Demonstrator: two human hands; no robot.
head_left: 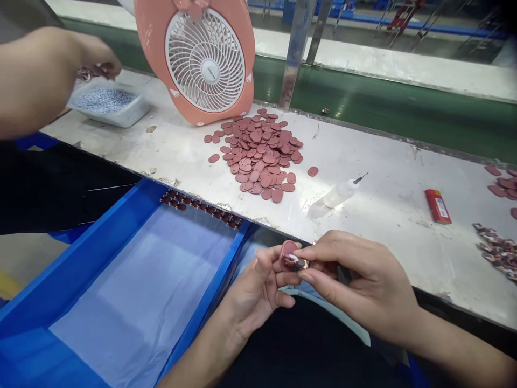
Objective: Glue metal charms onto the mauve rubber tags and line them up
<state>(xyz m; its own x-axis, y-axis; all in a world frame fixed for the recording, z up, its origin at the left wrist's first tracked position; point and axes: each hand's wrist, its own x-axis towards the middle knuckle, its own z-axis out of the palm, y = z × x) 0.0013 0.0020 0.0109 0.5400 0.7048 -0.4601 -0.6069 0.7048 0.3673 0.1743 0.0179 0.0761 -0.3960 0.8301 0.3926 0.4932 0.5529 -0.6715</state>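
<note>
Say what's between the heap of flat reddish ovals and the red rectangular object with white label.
Head view: a translucent whitish bottle with a thin needle tip, plus one stray reddish oval nearer the heap.

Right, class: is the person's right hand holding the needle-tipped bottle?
No, the right hand holds a small dark piece by the reddish disc in the left hand, while the needle-tipped bottle is on the white worktop.
</note>
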